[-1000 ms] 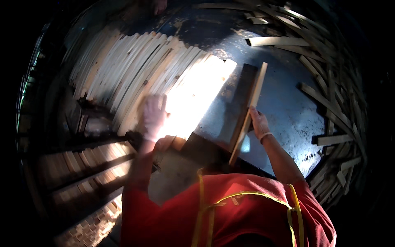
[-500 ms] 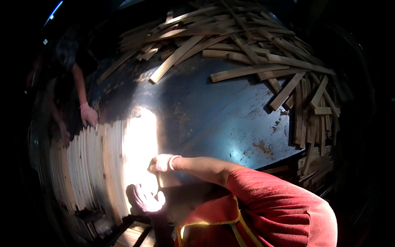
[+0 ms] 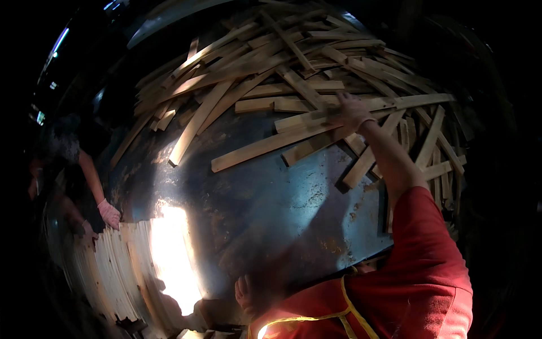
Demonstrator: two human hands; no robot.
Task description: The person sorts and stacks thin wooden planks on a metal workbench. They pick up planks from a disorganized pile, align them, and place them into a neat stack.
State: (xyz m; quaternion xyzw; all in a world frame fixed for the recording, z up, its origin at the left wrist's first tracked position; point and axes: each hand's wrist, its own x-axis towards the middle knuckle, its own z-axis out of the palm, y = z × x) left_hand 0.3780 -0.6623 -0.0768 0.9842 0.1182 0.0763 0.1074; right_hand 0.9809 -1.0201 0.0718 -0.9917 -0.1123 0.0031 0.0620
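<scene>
My right hand (image 3: 351, 113) reaches out over the near edge of a heap of wooden strips (image 3: 333, 48), its fingers closed round a long wooden strip (image 3: 265, 148). The strip slants down to the left over the dark metal table, and another strip lies close beside it under my hand. My left hand (image 3: 247, 294) is near my body in deep shadow, holding nothing that I can see. Its fingers point upward and look loosely apart, though blurred. To its left stands a row of pale strips set side by side (image 3: 121, 271), its right end glaring in sunlight.
A co-worker's pink-gloved hand (image 3: 109, 213) touches the far end of the row, with their other hand (image 3: 88, 233) beside it. The worn blue metal table (image 3: 254, 209) lies between the row and the heap. More strips overhang the table's right edge.
My right hand has gone from the row out to the heap and gripped a strip, which has shifted leftward. My left hand has come off the row toward my body. The view has turned.
</scene>
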